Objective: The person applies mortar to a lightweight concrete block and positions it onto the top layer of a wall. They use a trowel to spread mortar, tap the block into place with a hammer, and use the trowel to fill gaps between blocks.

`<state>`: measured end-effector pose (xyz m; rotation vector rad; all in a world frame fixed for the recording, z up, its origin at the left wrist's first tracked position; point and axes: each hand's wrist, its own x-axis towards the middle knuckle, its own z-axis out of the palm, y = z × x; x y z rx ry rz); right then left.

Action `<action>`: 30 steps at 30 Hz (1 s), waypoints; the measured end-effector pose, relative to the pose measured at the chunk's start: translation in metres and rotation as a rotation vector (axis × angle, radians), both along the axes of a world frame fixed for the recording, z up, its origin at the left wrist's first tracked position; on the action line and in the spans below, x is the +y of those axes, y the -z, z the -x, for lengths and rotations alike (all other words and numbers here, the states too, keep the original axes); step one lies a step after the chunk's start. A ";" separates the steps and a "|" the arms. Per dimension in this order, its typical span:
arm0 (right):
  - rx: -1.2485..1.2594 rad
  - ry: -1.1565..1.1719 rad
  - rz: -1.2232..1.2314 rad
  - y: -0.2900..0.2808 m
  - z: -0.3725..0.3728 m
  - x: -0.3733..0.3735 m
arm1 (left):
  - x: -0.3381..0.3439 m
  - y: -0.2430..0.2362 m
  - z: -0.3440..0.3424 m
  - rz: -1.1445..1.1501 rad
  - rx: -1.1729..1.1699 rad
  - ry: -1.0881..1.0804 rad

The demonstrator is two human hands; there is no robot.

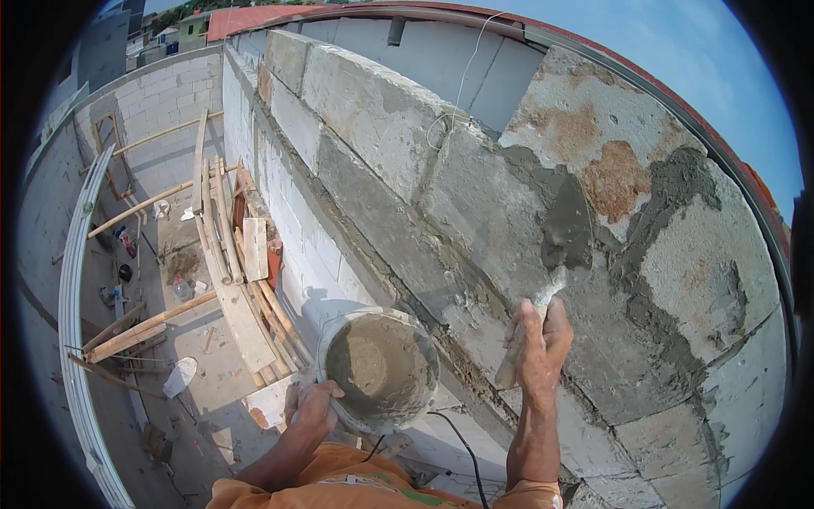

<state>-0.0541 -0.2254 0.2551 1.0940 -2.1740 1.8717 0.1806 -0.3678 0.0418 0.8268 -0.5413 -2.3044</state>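
My right hand (540,343) is closed round the handle of a trowel (566,222). The trowel's grey, mortar-coated blade lies against the block wall (483,191), beside a brownish patch on a pale block. My left hand (314,405) grips the rim of a round bucket (326,332) at its left side. Wet grey mortar (381,365) lies inside the bucket, which I hold in front of my body next to the wall. Fresh dark mortar (687,182) is smeared over the joints and faces of the blocks to the right of the trowel.
Bamboo poles and planks (242,310) form a scaffold below on the left. Long pale metal profiles (75,280) lean there. Debris litters the floor (199,407) far below. A thin white string (471,59) hangs over the wall top, under a red roof edge (407,7).
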 end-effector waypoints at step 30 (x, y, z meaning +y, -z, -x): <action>-0.205 0.002 0.165 0.001 0.012 0.060 | 0.001 -0.025 0.027 0.037 0.035 0.179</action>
